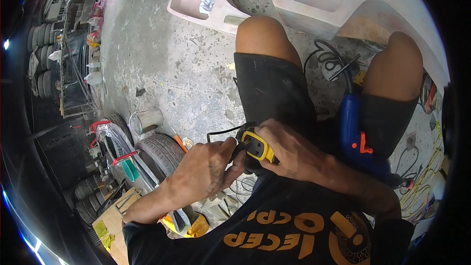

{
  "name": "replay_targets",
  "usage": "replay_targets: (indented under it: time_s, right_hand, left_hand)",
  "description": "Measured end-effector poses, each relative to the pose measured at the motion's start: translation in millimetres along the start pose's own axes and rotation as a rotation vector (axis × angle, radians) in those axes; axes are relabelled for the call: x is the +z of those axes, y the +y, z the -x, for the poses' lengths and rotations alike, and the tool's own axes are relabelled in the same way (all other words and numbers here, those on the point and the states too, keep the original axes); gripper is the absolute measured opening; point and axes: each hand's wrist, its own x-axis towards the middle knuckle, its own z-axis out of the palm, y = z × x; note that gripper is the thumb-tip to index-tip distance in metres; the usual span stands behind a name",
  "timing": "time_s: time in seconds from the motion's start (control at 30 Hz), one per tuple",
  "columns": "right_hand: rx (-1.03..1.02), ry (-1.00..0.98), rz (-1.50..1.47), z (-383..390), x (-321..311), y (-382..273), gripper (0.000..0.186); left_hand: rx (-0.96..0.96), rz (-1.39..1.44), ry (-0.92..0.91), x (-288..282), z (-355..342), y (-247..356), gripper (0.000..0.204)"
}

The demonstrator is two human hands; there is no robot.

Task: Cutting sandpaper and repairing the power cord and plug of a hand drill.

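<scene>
My right hand [289, 149] is closed round a yellow and black extension socket [256, 148], held above my lap with its outlets facing up and to the left. My left hand [208, 167] pinches a small black plug [238, 153] against the socket's left side. Whether the plug's pins are in the outlet cannot be made out. A thin black cord [223, 132] runs out beside the left hand. Across my right thigh lies a blue power tool [350, 122] with an orange-red switch, apart from both hands. Its black cord [321, 51] coils between my knees.
Pale moulded panels [324, 0] stand ahead of my knees. To the left are a metal can [146, 120], a tyre [159, 152] and a red-handled clamp [125, 158]. Stacked tyres [44, 59] line the far left. Yellow cable [422, 186] lies at the right.
</scene>
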Motion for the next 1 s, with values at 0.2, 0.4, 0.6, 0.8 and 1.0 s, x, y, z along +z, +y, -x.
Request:
replay_targets:
  time_s: [0.2, 0.4, 0.6, 0.8, 1.0]
  right_hand:
    - [-0.024, -0.001, 0.059, 1, 3, -1, 0.062]
    - [-0.050, 0.001, 0.126, 5, 4, -1, 0.060]
    - [-0.034, -0.014, 0.182, 5, 4, -1, 0.060]
    - [0.053, 0.003, -0.101, -4, -8, -8, 0.059]
    - [0.059, -0.059, -0.263, -12, -18, -14, 0.073]
  left_hand:
    - [0.391, 0.004, 0.174, 22, 2, -30, 0.026]
    - [0.374, 0.033, 0.107, 24, 3, -38, 0.047]
    - [0.361, 0.114, 0.026, 16, -2, -35, 0.038]
    - [0.165, 0.102, -0.008, -5, 3, -27, 0.018]
    - [0.014, 0.235, 0.111, -9, 31, -13, 0.018]
